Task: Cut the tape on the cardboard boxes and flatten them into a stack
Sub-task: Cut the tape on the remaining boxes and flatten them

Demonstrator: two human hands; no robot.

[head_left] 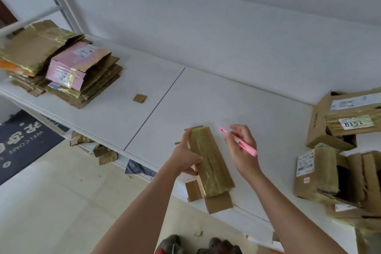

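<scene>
A long narrow cardboard box wrapped in shiny tape lies on the white table, its end flaps open at the near edge. My left hand grips its left side, thumb on top. My right hand hovers just right of the box and holds a pink cutter, its tip pointing up-left, apart from the box. A stack of flattened boxes sits at the table's far left, a pink one on top.
Several taped, unflattened boxes crowd the table's right end. A small cardboard scrap lies mid-table. Cardboard pieces sit on a lower shelf. A dark welcome mat is on the floor at left. A white wall stands behind the table.
</scene>
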